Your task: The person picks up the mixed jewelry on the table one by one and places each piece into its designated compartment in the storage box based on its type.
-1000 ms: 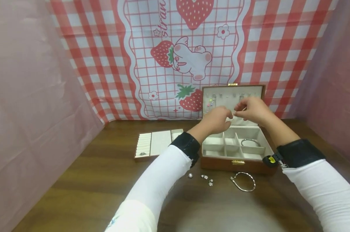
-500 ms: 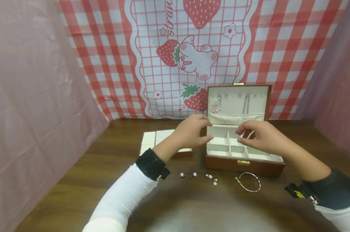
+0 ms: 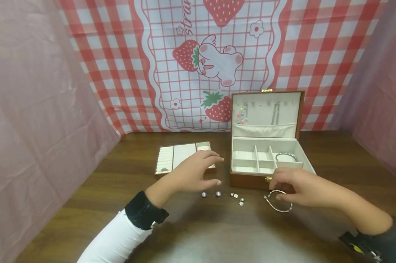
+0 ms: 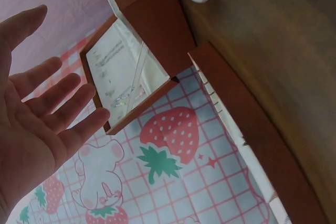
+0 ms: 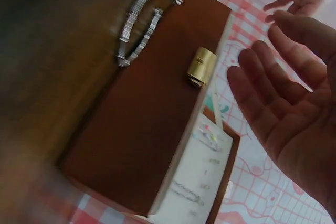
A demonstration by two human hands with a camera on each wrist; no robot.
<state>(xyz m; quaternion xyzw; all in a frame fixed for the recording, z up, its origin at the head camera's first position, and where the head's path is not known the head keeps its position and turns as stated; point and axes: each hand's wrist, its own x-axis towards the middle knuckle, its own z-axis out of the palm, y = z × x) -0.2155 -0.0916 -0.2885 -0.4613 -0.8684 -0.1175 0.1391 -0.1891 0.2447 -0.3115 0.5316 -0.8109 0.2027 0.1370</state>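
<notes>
My right hand (image 3: 298,188) hovers by the front of a brown jewelry box (image 3: 247,179), over a silver bracelet (image 3: 272,207) on the table. Its fingers are loosely bent with nothing between them; the right wrist view shows the bracelet (image 5: 126,30) apart from them. My left hand (image 3: 194,170), fingers spread and holding nothing, hangs over the near right part of a cream tray (image 3: 184,151), partly hiding it. In front of that hand lie two pearl earrings (image 3: 218,194). Small flower-and-pearl earrings (image 3: 241,202) sit between the hands.
The box's lid (image 3: 263,109) stands raised, with a silver necklace (image 3: 275,114) and a colourful beaded piece (image 3: 240,116) hanging inside. Another bracelet (image 3: 295,157) lies in the right rear compartment. A ring (image 3: 164,169) sits in the tray. A checked cloth (image 3: 102,65) hangs behind.
Both hands have come down and back from the raised lid, the left toward the tray and the right toward the bracelet on the table. The hanging silver necklace is now uncovered.
</notes>
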